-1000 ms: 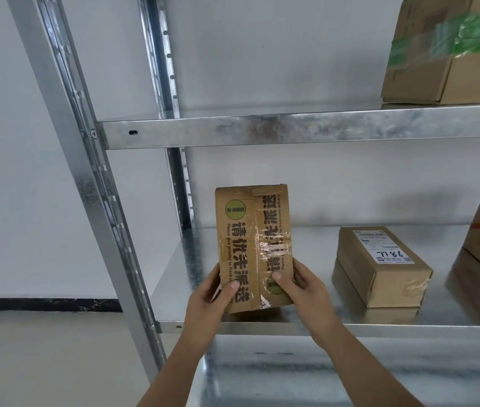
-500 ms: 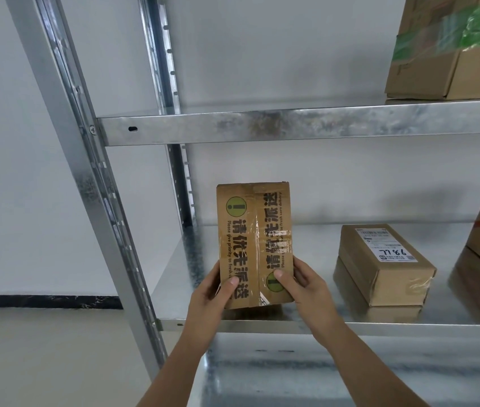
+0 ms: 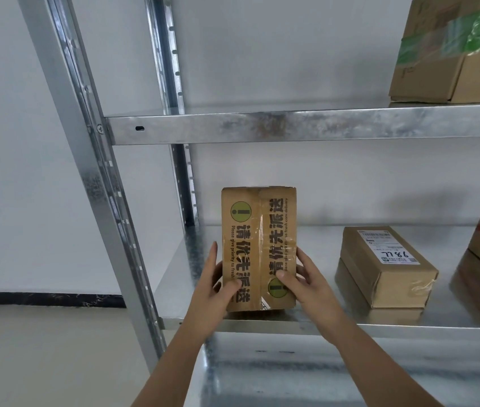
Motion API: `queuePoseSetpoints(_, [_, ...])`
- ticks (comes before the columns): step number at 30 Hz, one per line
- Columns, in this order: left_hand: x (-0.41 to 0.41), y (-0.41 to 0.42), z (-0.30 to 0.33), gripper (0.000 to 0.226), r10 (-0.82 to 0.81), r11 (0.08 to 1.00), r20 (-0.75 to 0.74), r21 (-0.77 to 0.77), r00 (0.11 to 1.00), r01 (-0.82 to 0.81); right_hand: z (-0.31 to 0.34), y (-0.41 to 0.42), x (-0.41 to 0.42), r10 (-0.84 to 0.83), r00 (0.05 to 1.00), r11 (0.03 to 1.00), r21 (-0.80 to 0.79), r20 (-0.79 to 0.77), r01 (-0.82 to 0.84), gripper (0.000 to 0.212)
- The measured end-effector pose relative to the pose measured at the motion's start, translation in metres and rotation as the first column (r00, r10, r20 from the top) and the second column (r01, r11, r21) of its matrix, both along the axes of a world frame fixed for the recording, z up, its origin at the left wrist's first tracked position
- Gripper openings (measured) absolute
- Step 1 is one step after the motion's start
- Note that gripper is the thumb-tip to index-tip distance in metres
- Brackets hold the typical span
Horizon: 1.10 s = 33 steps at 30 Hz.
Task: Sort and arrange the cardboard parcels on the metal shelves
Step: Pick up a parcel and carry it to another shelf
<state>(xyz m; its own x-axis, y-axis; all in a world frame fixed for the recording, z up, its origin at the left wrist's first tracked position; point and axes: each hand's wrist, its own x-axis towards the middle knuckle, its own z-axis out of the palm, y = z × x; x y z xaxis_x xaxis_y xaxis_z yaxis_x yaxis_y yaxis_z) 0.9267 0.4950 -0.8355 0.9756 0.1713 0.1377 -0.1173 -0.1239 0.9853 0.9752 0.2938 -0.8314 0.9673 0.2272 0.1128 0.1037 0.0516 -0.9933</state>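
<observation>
Gripping the parcel [image 3: 258, 248] low on both sides, left hand [image 3: 213, 284] and right hand [image 3: 306, 282], we stand it upright near the shelf [image 3: 262, 324] front edge, apparently resting there; the labelled box [image 3: 385, 267] lies well right of our hold.

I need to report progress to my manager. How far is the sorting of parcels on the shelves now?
Looks done: a labelled parcel lies flat on the middle shelf, and a green-taped box sits on the upper shelf. In hand: the left hand and right hand hold the printed parcel upright at the shelf's left end. Left: releasing it; other parcels are out of view.
</observation>
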Motion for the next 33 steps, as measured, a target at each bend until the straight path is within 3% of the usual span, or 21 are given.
queuePoseSetpoints(3, [0.003, 0.000, 0.006, 0.079, 0.001, 0.990, 0.034, 0.139, 0.999, -0.006, 0.009, -0.002, 0.002, -0.025, 0.999, 0.998, -0.062, 0.026, 0.027, 0.041])
queuePoseSetpoints(8, [0.003, -0.006, 0.030, 0.038, 0.070, 0.996, 0.070, 0.053, 0.995, -0.073, 0.028, -0.003, -0.002, -0.012, 0.998, 0.995, -0.097, 0.060, 0.018, 0.025])
queuePoseSetpoints(12, [-0.001, -0.010, 0.044, 0.046, 0.072, 0.996, 0.051, -0.048, 0.996, -0.070, 0.038, -0.003, -0.001, -0.019, 1.000, 0.997, -0.078, -0.015, 0.018, 0.033])
queuePoseSetpoints(18, [0.006, 0.000, 0.045, 0.062, 0.086, 0.974, 0.036, -0.213, 0.996, -0.076, 0.038, -0.006, 0.006, -0.079, 0.976, 0.985, 0.137, -0.202, 0.108, 0.042])
queuePoseSetpoints(22, [0.006, -0.001, 0.049, 0.055, 0.084, 0.983, 0.049, -0.167, 0.995, -0.075, 0.034, -0.002, 0.004, -0.106, 0.974, 0.980, 0.144, -0.199, 0.136, 0.024])
queuePoseSetpoints(26, [0.006, -0.004, 0.044, 0.042, 0.058, 0.986, 0.024, -0.157, 0.998, -0.054, 0.030, 0.001, 0.001, -0.055, 0.983, 0.988, 0.134, -0.176, 0.079, 0.033])
queuePoseSetpoints(30, [0.008, -0.003, 0.026, 0.065, 0.044, 0.978, 0.005, -0.206, 0.999, -0.042, 0.027, 0.002, 0.000, -0.025, 0.988, 0.994, 0.097, -0.155, 0.041, 0.036])
queuePoseSetpoints(33, [0.007, -0.006, 0.015, 0.060, 0.044, 0.974, -0.009, -0.221, 0.999, -0.045, 0.025, 0.003, 0.000, -0.038, 0.992, 0.997, 0.066, -0.122, 0.046, 0.036])
